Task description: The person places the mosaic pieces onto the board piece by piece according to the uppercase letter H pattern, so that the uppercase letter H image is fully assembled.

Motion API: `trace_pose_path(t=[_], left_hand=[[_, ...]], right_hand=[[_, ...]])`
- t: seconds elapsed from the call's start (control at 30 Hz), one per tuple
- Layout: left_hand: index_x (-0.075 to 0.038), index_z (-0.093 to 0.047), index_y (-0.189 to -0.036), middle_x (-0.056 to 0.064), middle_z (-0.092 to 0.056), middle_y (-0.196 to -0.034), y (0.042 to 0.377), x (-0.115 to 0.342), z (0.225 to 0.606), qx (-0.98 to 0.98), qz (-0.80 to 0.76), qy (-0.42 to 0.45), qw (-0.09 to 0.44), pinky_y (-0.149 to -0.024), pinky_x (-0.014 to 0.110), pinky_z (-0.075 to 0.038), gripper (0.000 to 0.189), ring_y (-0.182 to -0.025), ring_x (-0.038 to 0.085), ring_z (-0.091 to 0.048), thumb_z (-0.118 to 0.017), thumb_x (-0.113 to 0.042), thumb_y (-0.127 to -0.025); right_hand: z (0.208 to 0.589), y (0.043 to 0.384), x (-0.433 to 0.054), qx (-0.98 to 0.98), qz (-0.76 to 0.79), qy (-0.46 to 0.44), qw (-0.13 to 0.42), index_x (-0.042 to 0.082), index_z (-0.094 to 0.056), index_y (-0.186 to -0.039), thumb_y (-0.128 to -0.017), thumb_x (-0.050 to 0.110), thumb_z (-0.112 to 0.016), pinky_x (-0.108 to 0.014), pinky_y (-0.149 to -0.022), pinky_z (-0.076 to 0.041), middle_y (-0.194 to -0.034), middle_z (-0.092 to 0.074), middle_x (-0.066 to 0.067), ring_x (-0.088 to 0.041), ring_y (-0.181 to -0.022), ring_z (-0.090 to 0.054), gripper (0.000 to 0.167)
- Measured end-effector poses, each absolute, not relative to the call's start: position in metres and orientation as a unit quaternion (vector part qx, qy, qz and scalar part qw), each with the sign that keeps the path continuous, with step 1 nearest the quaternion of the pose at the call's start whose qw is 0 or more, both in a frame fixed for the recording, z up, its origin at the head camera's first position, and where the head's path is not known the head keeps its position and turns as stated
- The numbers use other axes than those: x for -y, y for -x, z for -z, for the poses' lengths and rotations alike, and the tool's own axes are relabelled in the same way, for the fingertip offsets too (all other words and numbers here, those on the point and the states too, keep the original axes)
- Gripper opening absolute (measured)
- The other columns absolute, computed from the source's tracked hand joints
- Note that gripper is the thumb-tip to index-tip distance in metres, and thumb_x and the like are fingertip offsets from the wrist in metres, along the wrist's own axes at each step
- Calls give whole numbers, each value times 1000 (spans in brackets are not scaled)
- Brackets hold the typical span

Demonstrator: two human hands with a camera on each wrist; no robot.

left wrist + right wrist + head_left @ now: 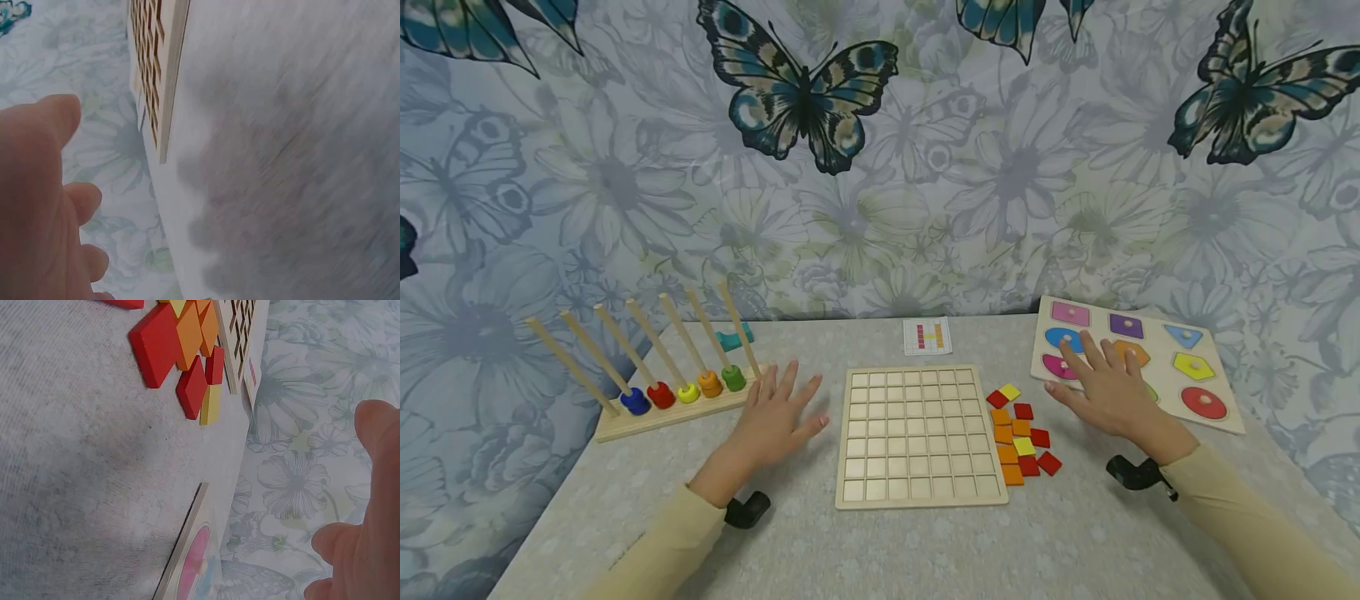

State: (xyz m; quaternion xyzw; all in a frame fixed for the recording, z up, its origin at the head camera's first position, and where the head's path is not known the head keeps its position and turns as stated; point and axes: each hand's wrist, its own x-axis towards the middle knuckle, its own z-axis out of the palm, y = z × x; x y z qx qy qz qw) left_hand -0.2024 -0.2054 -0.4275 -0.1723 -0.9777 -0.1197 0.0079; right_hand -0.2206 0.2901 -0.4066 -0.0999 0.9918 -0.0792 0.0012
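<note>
The grid board [917, 437] lies flat on the counter [910, 554]. Left of it, the left hand [778, 418] is spread, holding nothing; right of it, the right hand [1108, 396] likewise. Tiles [1021, 427] lie along its right edge, presumably for reach; the card [927, 336] beyond it, presumably for viewing.

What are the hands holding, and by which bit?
Nothing is held: the bare left hand and the bare right hand are both spread out and empty.
</note>
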Motion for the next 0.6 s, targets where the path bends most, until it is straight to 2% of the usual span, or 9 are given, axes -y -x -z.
trace_pose_path(t=[0.6], left_hand=[[-13,-35,-160,32,-16,-166,187,192,451,955,202,195,-93,-113,81,-13,69,-151,62,-8,-56,-46,-103]], right_hand=[[407,217,-287,-992,81,92,13,2,-28,-160,-99,65,-44,-78,-117,0,-164,-15,-36,-66,-146,-15,89]])
